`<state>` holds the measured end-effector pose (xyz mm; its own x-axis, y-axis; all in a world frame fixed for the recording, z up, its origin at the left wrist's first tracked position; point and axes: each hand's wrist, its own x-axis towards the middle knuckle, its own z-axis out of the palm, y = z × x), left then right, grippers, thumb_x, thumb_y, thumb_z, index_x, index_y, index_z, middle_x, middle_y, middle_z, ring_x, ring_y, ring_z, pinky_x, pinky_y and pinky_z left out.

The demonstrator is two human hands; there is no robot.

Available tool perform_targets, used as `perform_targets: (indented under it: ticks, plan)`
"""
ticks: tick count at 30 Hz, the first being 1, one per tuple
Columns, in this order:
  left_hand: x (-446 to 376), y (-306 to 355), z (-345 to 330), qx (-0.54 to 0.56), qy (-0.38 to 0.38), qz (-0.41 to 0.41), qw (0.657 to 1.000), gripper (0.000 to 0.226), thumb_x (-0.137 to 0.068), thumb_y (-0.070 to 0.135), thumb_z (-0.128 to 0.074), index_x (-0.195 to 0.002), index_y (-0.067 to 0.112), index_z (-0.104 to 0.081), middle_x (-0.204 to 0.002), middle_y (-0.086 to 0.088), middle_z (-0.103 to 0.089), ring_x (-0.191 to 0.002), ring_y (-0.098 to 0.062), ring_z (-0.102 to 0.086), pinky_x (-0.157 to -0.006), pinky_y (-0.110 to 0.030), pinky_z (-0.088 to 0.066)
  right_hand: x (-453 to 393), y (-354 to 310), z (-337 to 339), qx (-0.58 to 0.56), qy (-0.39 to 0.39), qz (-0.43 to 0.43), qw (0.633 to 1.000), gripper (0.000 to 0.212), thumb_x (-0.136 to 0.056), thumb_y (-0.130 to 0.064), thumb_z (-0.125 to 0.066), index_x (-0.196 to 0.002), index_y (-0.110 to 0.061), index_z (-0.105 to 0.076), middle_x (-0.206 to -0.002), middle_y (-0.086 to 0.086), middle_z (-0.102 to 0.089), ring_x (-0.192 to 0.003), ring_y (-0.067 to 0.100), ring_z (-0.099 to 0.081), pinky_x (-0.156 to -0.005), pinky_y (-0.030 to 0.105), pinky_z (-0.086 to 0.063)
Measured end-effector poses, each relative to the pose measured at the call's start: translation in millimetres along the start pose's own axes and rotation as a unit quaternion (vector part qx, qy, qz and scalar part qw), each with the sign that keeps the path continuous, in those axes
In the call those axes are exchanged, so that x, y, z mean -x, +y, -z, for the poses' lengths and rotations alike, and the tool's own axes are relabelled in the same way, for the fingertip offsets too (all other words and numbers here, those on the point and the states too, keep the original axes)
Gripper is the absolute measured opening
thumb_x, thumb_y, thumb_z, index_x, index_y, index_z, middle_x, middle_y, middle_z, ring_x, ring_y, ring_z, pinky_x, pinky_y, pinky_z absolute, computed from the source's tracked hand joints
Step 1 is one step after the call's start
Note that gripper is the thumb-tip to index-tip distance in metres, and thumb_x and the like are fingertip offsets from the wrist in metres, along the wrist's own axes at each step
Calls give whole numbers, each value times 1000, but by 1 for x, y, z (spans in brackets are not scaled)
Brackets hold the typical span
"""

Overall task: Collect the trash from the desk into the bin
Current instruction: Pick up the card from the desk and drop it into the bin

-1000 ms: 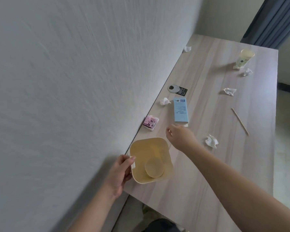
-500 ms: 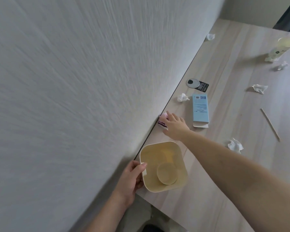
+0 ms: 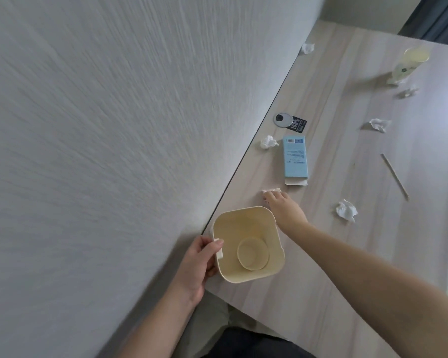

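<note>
Gripping bin [image 3: 248, 245] rim w/ left hand [image 3: 199, 264], right hand [image 3: 282, 208] grasping small packet [image 3: 270, 191]

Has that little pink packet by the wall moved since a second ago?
Yes. The right hand has lifted the pink packet off its spot at the wall edge, carrying it away from the wall, nearer the blue box.

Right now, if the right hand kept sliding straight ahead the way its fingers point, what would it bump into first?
The right hand grips a small wrapper. Straight on, it would probably meet the open flap end of the blue carton, though it might pass left, toward the crumpled tissue.
</note>
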<state>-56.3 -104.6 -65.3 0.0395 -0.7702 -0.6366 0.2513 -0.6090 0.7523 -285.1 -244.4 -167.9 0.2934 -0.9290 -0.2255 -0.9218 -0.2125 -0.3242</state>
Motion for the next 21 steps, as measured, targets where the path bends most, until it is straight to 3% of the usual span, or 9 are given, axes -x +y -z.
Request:
perform_targets:
  ticks: [4,7,9,11,13,14,16,17,21]
  plan:
    - [1,2,-5,-10,-10,-1,1000,28,-70,30,-72,-80,15,-50,-50,9,-47,-46,-8,-39,-46,-23,-32,36,8,36,-122,63,-98,986,37,-92,-3,-40,-119,-21,-56,-113,2,-64,-87,24,-57,-65,31,-41]
    - [1,4,-13,-14,-17,3,1000,32,-71,30,-73,-85,12,-51,-51,5,-46,-51,-14,-40,-54,-31,-34,69,5,82,-223,166,-166,946,35,-93,-4,-39,-108,-29,-59,-99,-1,-65,-79,16,-56,-57,23,-39]
    - [-2,4,-20,-17,-24,7,1000,30,-77,29,-71,-87,10,-51,-51,4,-45,-52,-15,-42,-59,-36,-36,98,-4,114,-289,220,-127,923,34,-94,-1,-42,-104,-29,-59,-100,-5,-66,-90,15,-63,-66,28,-50]
    - [-4,4,-28,-23,-37,15,999,23,-85,26,-66,-88,8,-51,-51,5,-47,-51,-14,-44,-60,-37,-39,131,-22,140,-288,235,-38,928,36,-94,2,-45,-106,-29,-59,-103,-16,-66,-97,3,-64,-75,20,-50]
    - [-6,4,-37,-28,-54,21,998,22,-87,26,-65,-87,9,-51,-52,5,-46,-49,-12,-44,-58,-34,-40,159,-43,153,-272,197,48,941,34,-95,-2,-47,-108,-31,-60,-106,-31,-61,-99,-9,-59,-79,9,-46]
    - [-6,4,-42,-31,-64,23,997,24,-84,28,-66,-87,9,-51,-52,6,-46,-49,-12,-43,-58,-32,-40,170,-53,153,-275,146,72,948,27,-99,-14,-45,-110,-34,-60,-106,-37,-58,-100,-11,-57,-80,7,-45]
    - [-5,4,-52,-42,-83,25,995,32,-77,33,-68,-89,9,-50,-52,6,-46,-49,-12,-43,-56,-31,-39,180,-65,147,-241,39,68,967,26,-97,-46,-35,-112,-44,-56,-108,-40,-55,-99,-9,-56,-79,7,-44]
    - [-4,4,-57,-48,-93,24,994,35,-75,35,-69,-89,9,-50,-51,7,-47,-48,-11,-44,-55,-31,-38,181,-66,140,-213,7,44,976,28,-95,-50,-35,-115,-45,-54,-111,-35,-57,-99,-4,-57,-79,10,-44]
    - [2,1,-74,-61,-129,20,990,29,-80,31,-68,-86,11,-49,-49,9,-51,-44,-8,-45,-47,-25,-37,172,-67,115,-152,20,-47,987,37,-96,-17,-50,-127,-36,-53,-122,-11,-59,-105,15,-57,-82,28,-48]
